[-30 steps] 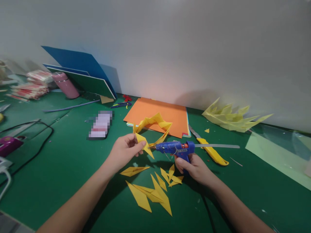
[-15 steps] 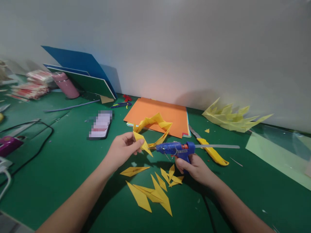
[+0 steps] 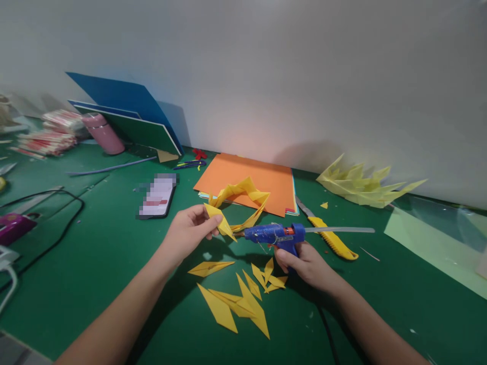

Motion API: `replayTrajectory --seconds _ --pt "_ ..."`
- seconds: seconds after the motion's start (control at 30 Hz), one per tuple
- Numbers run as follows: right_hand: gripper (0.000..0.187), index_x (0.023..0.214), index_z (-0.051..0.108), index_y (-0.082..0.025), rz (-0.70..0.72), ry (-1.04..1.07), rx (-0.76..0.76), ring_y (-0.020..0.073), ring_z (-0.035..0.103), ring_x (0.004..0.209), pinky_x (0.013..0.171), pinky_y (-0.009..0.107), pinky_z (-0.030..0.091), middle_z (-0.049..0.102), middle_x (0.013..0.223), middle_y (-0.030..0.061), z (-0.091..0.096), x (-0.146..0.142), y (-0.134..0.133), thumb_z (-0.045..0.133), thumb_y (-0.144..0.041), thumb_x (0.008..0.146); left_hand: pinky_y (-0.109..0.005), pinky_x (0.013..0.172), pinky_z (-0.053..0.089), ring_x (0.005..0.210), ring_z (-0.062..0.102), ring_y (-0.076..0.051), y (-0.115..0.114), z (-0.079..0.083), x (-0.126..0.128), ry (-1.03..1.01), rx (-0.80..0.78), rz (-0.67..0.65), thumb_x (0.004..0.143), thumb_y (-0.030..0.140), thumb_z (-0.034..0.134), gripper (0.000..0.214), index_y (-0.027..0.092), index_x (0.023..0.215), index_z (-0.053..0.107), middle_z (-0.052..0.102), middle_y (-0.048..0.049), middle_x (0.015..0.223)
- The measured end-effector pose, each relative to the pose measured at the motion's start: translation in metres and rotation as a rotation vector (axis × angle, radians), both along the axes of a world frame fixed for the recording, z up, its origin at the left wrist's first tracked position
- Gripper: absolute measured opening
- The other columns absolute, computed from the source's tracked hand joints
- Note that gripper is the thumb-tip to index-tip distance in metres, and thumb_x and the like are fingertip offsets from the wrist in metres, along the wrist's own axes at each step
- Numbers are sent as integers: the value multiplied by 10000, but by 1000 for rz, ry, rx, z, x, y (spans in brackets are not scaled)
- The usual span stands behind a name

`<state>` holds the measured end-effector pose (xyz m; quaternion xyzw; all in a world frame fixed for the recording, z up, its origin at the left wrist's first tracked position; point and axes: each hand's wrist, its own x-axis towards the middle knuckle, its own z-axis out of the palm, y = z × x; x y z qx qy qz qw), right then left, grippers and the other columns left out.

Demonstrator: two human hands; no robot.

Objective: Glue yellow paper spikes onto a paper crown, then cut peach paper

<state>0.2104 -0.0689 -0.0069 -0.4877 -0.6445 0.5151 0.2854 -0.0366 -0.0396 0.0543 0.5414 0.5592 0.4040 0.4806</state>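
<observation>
Between the thumb and fingers of my left hand (image 3: 192, 228) is a folded yellow paper piece (image 3: 220, 221), tilted with its point down to the right. My right hand (image 3: 304, 263) grips a blue hot glue gun (image 3: 272, 233) by its handle. A clear glue stick (image 3: 342, 230) sticks out of its back. The gun's nozzle meets or lies just behind the lower tip of the paper piece; I cannot tell which. Behind both hands stands a yellow folded-paper ring (image 3: 249, 190). Several yellow folded pieces (image 3: 218, 306) lie on the green table below my hands.
An orange paper stack (image 3: 247, 170) lies under the ring's far side. To the right are a yellow utility knife (image 3: 335, 241), blade out, and a pale yellow paper crown (image 3: 357, 185). A phone (image 3: 159, 196) lies left. A black cord (image 3: 327, 329) runs below my right hand.
My left hand has shifted slightly left and up with the yellow paper piece, baring a little more of the nozzle. The glue gun has hardly moved.
</observation>
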Motion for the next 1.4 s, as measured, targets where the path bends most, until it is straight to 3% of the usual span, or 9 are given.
replayTrajectory --seconds 0.9,1.1,1.3,1.4 --pt "405 602 489 -194 -81 4 -62 119 419 492 491 270 365 444 529 -21 6 -2 -1 604 -574 678 -227 497 403 461 494 -99 3 -1 -6 -19 -15 2 593 438 731 301 172 616 592 573 25 497" --pt "419 664 526 -182 -90 36 -71 119 421 486 492 278 357 458 510 -23 1 -1 1 599 -594 688 -223 502 400 465 490 -96 3 0 -5 -23 -30 5 605 418 724 284 176 599 576 574 26 497" --pt "401 768 425 -217 -192 221 -12 101 405 420 462 254 337 459 459 -69 -3 9 6 598 -576 723 -222 510 389 482 476 -97 4 2 -7 -14 -21 -2 602 445 721 305 173 638 588 563 27 513" --pt "423 851 416 -221 -218 176 -42 98 404 389 445 242 331 460 453 -92 2 19 10 629 -554 699 -218 502 361 484 440 -91 5 1 -11 -4 33 3 635 487 690 331 177 645 572 521 40 523"
